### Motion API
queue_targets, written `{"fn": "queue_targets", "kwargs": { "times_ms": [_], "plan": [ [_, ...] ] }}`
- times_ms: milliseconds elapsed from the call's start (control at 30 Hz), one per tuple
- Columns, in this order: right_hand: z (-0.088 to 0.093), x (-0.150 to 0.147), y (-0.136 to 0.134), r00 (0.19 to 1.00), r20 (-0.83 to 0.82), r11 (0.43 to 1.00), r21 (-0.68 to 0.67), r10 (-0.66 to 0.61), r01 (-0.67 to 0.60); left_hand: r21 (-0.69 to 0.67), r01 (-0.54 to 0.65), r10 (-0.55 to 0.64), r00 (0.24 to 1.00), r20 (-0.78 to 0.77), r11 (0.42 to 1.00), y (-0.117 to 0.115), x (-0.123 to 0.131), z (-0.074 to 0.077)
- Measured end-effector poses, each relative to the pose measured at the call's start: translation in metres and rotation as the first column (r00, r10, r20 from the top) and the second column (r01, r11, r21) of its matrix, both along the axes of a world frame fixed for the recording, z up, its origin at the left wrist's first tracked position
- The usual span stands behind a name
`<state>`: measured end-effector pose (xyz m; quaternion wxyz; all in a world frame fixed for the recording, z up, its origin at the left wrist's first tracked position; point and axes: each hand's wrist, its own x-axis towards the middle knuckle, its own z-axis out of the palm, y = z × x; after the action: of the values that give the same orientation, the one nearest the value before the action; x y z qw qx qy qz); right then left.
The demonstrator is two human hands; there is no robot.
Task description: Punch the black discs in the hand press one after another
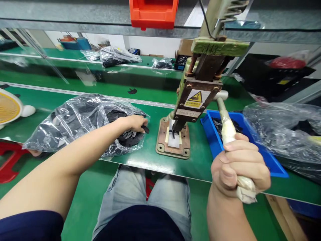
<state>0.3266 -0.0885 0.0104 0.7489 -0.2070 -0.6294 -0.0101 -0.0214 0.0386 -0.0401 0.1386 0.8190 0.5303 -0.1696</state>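
- Taking the press base as the centre of the dial, your left hand [137,124] is near 10 o'clock, its fingers closed on a small, flat black piece [145,129].
- That hand reaches over the opening of a large, clear plastic bag [70,117] at 9 o'clock, filled with flat black pieces [129,138].
- Your right hand [240,164], near 4 o'clock, is wrapped firmly round a pale lever [227,127] bound in cream-coloured wrapping.
- The lever joins a green and brown metal press [200,72], which leans toward 1 o'clock in your view and carries a yellow-and-black warning label [195,98].
- At the centre, on the brown, squarish metal base [163,140], lies a silver metal plate [173,143]; a thin, curved black strip [173,132] shows against it, directly below the ram. You cannot tell whether it is loose.
- At 3 o'clock, a blue plastic bin [278,169] holding black pieces sits on the green desk [190,166], partly behind your right hand.
- Near 11 o'clock, a lone black piece [132,91] lies well apart from your left hand.
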Motion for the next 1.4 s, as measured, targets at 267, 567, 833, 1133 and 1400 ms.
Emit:
{"fn": "queue_targets", "kwargs": {
  "times_ms": [267,567,833,1133,1400],
  "plan": [
    [-0.002,0.0,0.001,1.0,0.007,1.0,0.019,-0.014,0.014,0.029,-0.128,0.116,0.96,0.256,0.991,-0.008,0.008,0.003],
    [-0.003,-0.003,0.007,0.999,-0.033,0.997,0.067,-0.021,0.023,-0.452,-0.082,0.448,0.365,0.816,0.888,-0.035,0.065,-0.003],
    [-0.002,-0.002,0.003,0.999,-0.014,0.998,0.039,-0.038,0.039,-0.498,-0.215,0.54,0.257,0.801,0.84,-0.03,0.096,-0.012],
    [-0.002,-0.007,0.008,0.995,-0.095,0.996,0.07,-0.041,0.048,-0.617,-0.235,0.66,0.281,0.697,0.751,-0.016,0.098,-0.014],
    [-0.001,-0.013,0.012,0.991,-0.133,0.994,0.111,-0.005,0.02,-0.799,-0.189,0.819,0.21,0.534,0.57,-0.015,0.098,-0.01]
  ]
}}
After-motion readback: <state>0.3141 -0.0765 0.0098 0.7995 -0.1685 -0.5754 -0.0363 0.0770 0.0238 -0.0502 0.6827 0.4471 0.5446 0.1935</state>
